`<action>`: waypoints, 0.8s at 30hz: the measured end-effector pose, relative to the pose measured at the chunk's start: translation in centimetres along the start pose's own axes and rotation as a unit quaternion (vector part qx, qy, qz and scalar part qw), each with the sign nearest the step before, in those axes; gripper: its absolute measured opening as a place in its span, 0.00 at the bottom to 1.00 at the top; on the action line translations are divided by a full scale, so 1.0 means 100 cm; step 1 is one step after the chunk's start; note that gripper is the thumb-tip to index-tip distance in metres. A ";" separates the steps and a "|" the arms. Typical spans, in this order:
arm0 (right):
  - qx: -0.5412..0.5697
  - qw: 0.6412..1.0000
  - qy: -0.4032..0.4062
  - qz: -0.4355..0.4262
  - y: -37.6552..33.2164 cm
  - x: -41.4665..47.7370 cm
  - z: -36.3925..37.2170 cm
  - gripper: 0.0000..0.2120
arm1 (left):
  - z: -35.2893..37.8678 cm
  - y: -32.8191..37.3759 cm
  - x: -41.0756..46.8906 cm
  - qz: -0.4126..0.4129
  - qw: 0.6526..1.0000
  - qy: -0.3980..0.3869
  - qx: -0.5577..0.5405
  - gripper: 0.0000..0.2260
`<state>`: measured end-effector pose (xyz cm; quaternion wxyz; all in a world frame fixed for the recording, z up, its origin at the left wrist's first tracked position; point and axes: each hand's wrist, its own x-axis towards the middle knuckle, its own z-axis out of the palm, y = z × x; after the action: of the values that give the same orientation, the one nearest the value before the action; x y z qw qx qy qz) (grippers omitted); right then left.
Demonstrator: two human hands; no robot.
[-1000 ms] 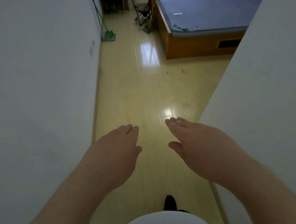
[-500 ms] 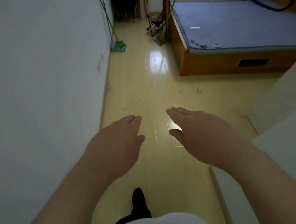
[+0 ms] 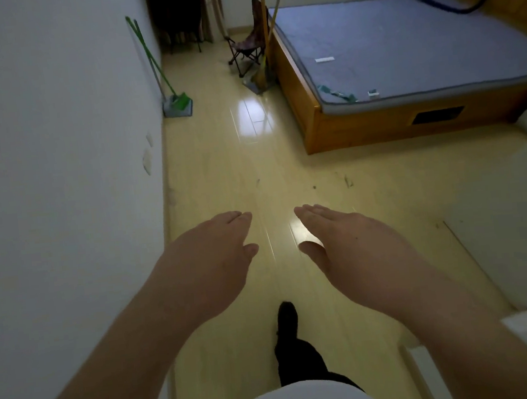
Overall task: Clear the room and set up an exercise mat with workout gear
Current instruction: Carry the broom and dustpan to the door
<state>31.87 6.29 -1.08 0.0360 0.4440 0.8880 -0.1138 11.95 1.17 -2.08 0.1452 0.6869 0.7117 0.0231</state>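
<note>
Reaches both bare forearms forward from the lower corners of the view, side by side and not touching. Holds the left hand (image 3: pixel 211 259) palm down with fingers straight and pressed together, thumb pointing inward, gripping nothing. Holds the right hand (image 3: pixel 350 245) the same way, level with the left, a gap between the two thumbs.
</note>
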 end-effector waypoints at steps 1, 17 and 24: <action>0.009 1.000 0.008 0.005 0.008 0.022 -0.002 0.27 | -0.003 -0.007 0.022 -0.003 1.000 0.004 0.000 0.25; 0.029 0.997 0.014 -0.067 0.091 0.406 -0.091 0.26 | -0.111 -0.129 0.340 -0.069 0.996 0.052 -0.033 0.24; 0.018 0.998 0.030 -0.055 0.112 0.590 -0.109 0.26 | -0.132 -0.228 0.503 -0.048 0.995 0.073 -0.039 0.24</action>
<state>5.59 61.36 -2.16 -0.0048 0.3987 0.9094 -0.1185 -14.03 51.65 -3.54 0.1205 0.6425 0.7509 0.0938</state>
